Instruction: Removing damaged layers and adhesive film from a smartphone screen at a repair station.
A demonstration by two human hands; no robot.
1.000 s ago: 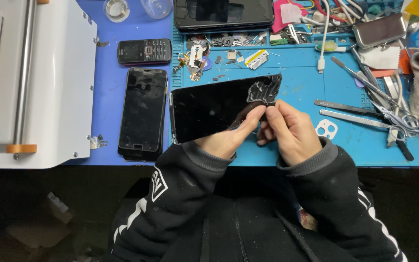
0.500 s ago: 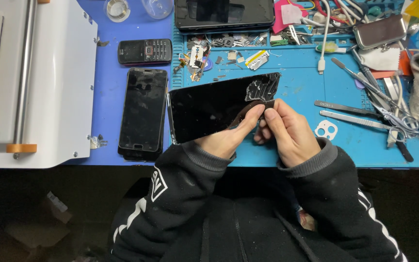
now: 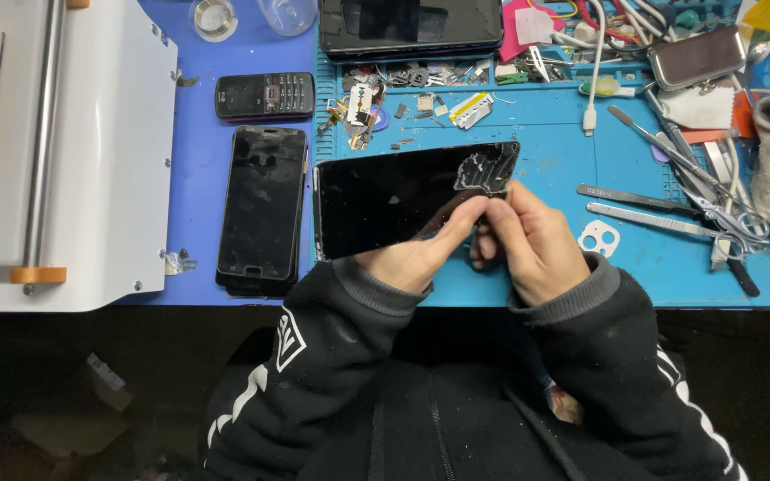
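Curling inward, both hands' fingers (image 3: 456,233) seemingly pinched on the cracked phone screen (image 3: 403,196) corner.

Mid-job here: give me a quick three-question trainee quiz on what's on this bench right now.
1. True or false: both hands touch the black phone panel.
2. Which corner of that panel is shattered? A) the corner by the fingers B) the corner nearest the white machine
3. What lies between the panel and the white machine?

Key
1. True: left hand and right hand meet at its cracked end.
2. A
3. A black smartphone, with a keypad phone above it.
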